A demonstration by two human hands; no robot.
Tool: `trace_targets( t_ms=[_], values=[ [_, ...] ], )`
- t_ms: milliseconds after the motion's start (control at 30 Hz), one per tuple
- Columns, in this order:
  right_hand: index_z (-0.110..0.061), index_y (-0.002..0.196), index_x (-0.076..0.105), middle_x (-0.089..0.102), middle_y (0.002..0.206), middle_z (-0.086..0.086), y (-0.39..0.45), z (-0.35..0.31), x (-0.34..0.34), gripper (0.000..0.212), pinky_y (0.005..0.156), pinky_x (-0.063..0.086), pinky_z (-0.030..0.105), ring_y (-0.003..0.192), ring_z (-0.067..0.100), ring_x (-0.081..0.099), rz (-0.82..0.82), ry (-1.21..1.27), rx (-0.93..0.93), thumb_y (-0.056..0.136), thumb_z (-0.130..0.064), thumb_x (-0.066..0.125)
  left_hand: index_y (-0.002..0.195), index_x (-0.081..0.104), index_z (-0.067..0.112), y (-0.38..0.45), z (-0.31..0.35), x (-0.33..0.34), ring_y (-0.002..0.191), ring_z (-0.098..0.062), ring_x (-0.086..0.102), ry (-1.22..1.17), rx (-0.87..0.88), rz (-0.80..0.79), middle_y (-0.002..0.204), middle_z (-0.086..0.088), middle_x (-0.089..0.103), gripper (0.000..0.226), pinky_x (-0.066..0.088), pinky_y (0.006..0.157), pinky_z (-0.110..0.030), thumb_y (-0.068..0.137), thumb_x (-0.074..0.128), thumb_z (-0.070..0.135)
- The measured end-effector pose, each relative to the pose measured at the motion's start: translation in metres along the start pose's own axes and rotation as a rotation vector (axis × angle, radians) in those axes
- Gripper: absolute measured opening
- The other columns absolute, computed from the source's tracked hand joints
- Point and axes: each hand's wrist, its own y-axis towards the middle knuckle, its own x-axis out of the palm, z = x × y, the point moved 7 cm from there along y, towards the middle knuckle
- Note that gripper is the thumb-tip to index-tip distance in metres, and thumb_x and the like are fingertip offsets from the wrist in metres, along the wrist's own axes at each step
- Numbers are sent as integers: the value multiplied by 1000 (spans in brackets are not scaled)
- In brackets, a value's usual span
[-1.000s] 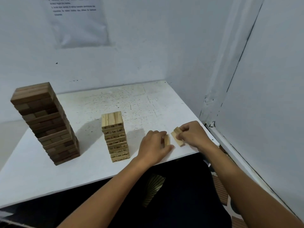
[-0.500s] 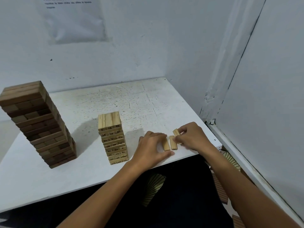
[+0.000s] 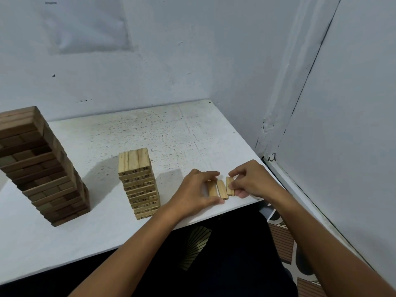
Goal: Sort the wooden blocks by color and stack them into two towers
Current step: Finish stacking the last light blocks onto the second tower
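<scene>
- Pale pine is what is in hand: three light blocks lie side by side on the white table, near its front edge, just right of the light tower.
- The left hand curls round the left end of the row, forefinger over the far ends and thumb at the near ends; its fingers seem to press on the left block, though how firmly cannot be told from here.
- The right hand pinches the rightmost block between thumb and fingertips, and that block sits a little apart from the other two.
- The step, as I judge it, is squaring the three into one tight layer. Close the gap first, then even the ends with a flat push from both sides.
- Lift them as a set with pressure from both ends, so the middle block does not drop out.
- The tower's top layer runs away from the viewer, so the new layer should go crosswise (turned a quarter), and be set down gently and centred.
- The light tower is narrow and stands close by the left wrist; a knock there is the chief risk.
- The dark tower stands well apart at the left and needs no attention now.
</scene>
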Motion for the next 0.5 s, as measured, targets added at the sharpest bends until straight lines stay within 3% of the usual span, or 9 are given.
trace_targets(
  t_ms=[100, 233, 300, 400, 500],
  values=[
    [-6, 106, 70, 71, 71, 15, 0, -2, 3, 32, 68, 62, 35, 63, 29, 70, -32, -11, -16, 75, 1, 76, 133, 55, 26, 1, 0, -1, 110, -5, 46, -11, 8, 4, 118, 9, 64, 76, 31, 85, -5, 65, 87, 37],
    [-6, 105, 70, 69, 63, 10, -2, -6, 8, 31, 60, 59, 28, 55, 20, 65, -79, -32, -37, 75, 0, 77, 128, 60, 21, -1, 3, -4, 109, -9, 52, -5, 29, 24, 117, 5, 65, 70, 39, 89, -19, 65, 88, 34],
    [-6, 103, 70, 70, 63, 10, -4, -6, 8, 30, 62, 60, 30, 58, 23, 68, -78, -21, -41, 74, 0, 78, 128, 61, 20, -4, 3, -6, 99, -2, 52, 8, 38, 41, 117, 4, 64, 66, 37, 83, -12, 68, 86, 31],
    [-5, 98, 68, 71, 64, 14, -8, -4, 9, 27, 52, 54, 23, 54, 21, 68, -75, 12, -24, 74, 0, 79, 127, 61, 18, -7, 6, -8, 81, 10, 51, -3, 46, 78, 115, 4, 63, 57, 36, 75, -3, 73, 81, 19],
    [-4, 95, 67, 69, 63, 13, -9, -3, 11, 26, 46, 46, 20, 47, 14, 63, -44, 36, -12, 72, -3, 81, 122, 64, 14, -10, 11, -6, 89, -1, 57, -51, 73, 102, 118, 2, 63, 51, 44, 76, -9, 73, 75, 12]
  ],
)
